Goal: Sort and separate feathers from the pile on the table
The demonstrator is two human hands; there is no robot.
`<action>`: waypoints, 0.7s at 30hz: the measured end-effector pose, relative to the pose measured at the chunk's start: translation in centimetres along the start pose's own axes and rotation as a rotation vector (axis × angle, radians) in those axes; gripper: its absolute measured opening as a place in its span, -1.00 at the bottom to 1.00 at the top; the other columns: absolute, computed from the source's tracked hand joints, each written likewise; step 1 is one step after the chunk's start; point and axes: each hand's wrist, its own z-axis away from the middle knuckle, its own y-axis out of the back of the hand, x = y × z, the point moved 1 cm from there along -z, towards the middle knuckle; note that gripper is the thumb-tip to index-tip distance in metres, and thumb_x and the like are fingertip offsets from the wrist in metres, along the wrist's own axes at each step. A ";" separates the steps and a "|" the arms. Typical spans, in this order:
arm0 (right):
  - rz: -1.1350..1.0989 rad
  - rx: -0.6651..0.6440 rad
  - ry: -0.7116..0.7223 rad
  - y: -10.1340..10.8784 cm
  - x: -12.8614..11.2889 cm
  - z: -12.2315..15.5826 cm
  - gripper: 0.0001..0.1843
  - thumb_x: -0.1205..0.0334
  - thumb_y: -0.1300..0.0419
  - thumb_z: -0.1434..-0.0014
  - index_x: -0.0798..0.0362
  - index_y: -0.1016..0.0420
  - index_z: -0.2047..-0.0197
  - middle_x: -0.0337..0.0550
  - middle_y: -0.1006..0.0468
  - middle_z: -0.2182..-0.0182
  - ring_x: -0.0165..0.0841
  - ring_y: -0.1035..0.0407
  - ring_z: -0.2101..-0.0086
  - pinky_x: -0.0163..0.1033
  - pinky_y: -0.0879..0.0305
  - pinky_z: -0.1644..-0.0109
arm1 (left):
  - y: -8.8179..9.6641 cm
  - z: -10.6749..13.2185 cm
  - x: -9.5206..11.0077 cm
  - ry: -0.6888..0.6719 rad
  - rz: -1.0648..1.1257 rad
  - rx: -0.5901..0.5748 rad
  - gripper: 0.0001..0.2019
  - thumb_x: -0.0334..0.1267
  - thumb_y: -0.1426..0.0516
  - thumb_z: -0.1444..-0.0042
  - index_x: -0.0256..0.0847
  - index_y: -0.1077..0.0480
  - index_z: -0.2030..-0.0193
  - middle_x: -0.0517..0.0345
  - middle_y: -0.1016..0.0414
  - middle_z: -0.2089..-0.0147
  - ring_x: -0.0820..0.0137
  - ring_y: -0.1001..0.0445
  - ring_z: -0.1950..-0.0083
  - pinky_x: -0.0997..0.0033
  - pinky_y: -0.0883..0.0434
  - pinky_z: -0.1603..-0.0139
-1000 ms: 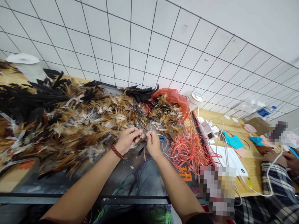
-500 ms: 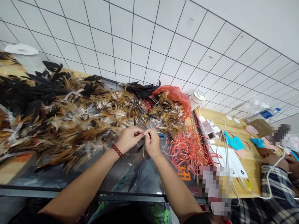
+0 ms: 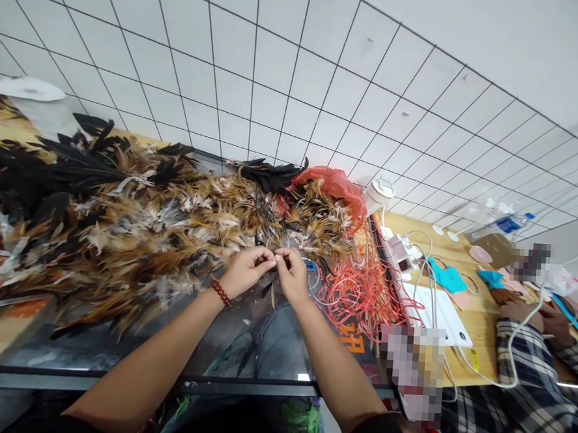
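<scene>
My left hand (image 3: 248,270), with a beaded bracelet (image 3: 221,293) at its wrist, is closed in a pinch. Fingertip to fingertip with it, my right hand (image 3: 292,277) pinches too. Whatever lies between the fingertips is too small to name. Small dark feathers (image 3: 270,291) show just below the hands; I cannot tell if they are held or lie on the table. A large heap of brown and black feathers (image 3: 171,225) spreads behind and to the left. Just right of my right hand is a small blue tool (image 3: 310,265).
Tangled red cord (image 3: 356,287) lies to the right, below a red plastic bag (image 3: 337,183) with feathers. Farther right are a white cup-like container (image 3: 379,192), a charger (image 3: 400,255), cables and a white board (image 3: 433,311). A co-worker's plaid sleeve (image 3: 525,352) is at the right edge.
The view has shifted slightly. Both hands stay pinched together in nearly the same place, with the fingers at a slightly different angle.
</scene>
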 end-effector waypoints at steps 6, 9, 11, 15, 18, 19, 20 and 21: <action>0.093 0.004 0.049 -0.2 -0.7 0.3 -0.79 0.19 0.02 -0.28 0.01 -0.25 0.39 -0.21 -0.34 0.42 -0.35 -0.24 0.33 -0.24 -0.19 0.18 | -0.3 -0.1 -0.4 0.141 0.176 0.010 -0.82 -0.16 -0.25 0.09 -0.24 -0.43 0.49 0.23 -0.37 0.56 0.51 -0.26 0.53 0.52 -0.24 0.48; 0.100 0.004 0.075 -0.2 -1.0 0.4 -0.78 0.19 0.05 -0.30 0.00 -0.23 0.39 -0.20 -0.32 0.41 -0.35 -0.23 0.34 -0.24 -0.19 0.19 | -0.1 -0.2 -0.4 0.275 0.290 0.045 -0.77 -0.14 -0.31 0.18 -0.26 -0.45 0.49 0.21 -0.38 0.60 0.52 -0.24 0.58 0.53 -0.19 0.56; 0.098 0.000 0.082 -0.1 -1.0 0.4 -0.78 0.19 0.06 -0.30 0.00 -0.23 0.38 -0.20 -0.32 0.41 -0.35 -0.22 0.34 -0.24 -0.18 0.20 | 0.2 -0.3 -0.3 0.330 0.354 0.074 -0.75 -0.14 -0.34 0.23 -0.28 -0.46 0.49 0.17 -0.41 0.59 0.51 -0.28 0.58 0.53 -0.18 0.58; 0.102 0.022 0.047 -0.1 -0.4 0.3 -0.78 0.17 0.04 -0.31 0.01 -0.25 0.37 -0.20 -0.34 0.40 -0.36 -0.24 0.33 -0.25 -0.19 0.19 | 0.5 -0.5 0.1 0.359 0.414 0.084 -0.74 -0.15 -0.36 0.26 -0.27 -0.48 0.49 0.16 -0.43 0.58 0.50 -0.31 0.57 0.52 -0.21 0.57; 0.071 0.037 0.012 -0.1 -0.2 0.2 -0.79 0.15 -0.01 -0.30 0.01 -0.30 0.36 -0.21 -0.38 0.39 -0.36 -0.27 0.32 -0.26 -0.20 0.18 | 0.3 -0.4 0.2 0.315 0.352 0.047 -0.75 -0.19 -0.36 0.29 -0.25 -0.52 0.43 0.16 -0.47 0.53 0.48 -0.35 0.53 0.50 -0.26 0.51; 0.054 0.027 0.011 -0.1 -0.2 0.2 -0.79 0.14 -0.03 -0.29 0.02 -0.32 0.36 -0.21 -0.39 0.40 -0.36 -0.28 0.32 -0.26 -0.21 0.17 | 0.2 -0.4 0.1 0.281 0.305 0.029 -0.77 -0.20 -0.36 0.28 -0.25 -0.53 0.44 0.16 -0.48 0.52 0.47 -0.36 0.51 0.49 -0.28 0.49; 0.038 0.017 0.014 -0.1 -0.3 0.2 -0.79 0.14 -0.04 -0.29 0.02 -0.34 0.36 -0.21 -0.40 0.40 -0.36 -0.29 0.32 -0.26 -0.22 0.16 | 0.1 -0.4 0.1 0.246 0.256 0.010 -0.80 -0.20 -0.35 0.26 -0.25 -0.53 0.47 0.15 -0.48 0.51 0.47 -0.36 0.50 0.49 -0.29 0.48; 0.024 0.012 0.018 0.0 -0.3 0.2 -0.78 0.14 -0.06 -0.28 0.03 -0.36 0.36 -0.20 -0.42 0.39 -0.36 -0.31 0.30 -0.25 -0.23 0.15 | 0.1 -0.4 0.0 0.222 0.221 0.000 -0.81 -0.18 -0.34 0.24 -0.24 -0.53 0.50 0.15 -0.48 0.52 0.47 -0.35 0.49 0.49 -0.29 0.48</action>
